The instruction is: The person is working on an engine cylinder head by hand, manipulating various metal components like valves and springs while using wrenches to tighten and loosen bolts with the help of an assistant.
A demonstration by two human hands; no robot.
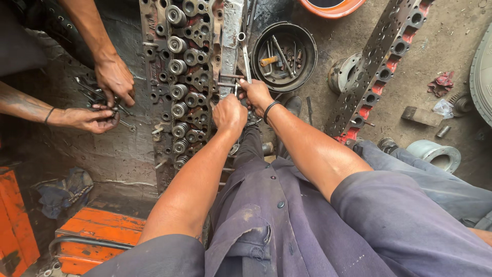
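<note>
A long, greasy engine cylinder head (187, 77) with several valve springs lies on the floor ahead of me. My left hand (229, 114) rests as a fist on its right edge. Just beside it, my right hand (254, 94) grips a metal wrench (246, 60) that points away from me along the head's right side. A black band circles my right wrist. On the left, another person's two hands (102, 97) handle small metal tools (97, 92) on the dirty floor.
A round black pan (285, 55) holding tools sits beyond my right hand. A second cylinder head (382, 66) lies diagonally at right, with metal rings and a red rag nearby. An orange metal box (97, 238) stands at lower left, an orange tub at the top.
</note>
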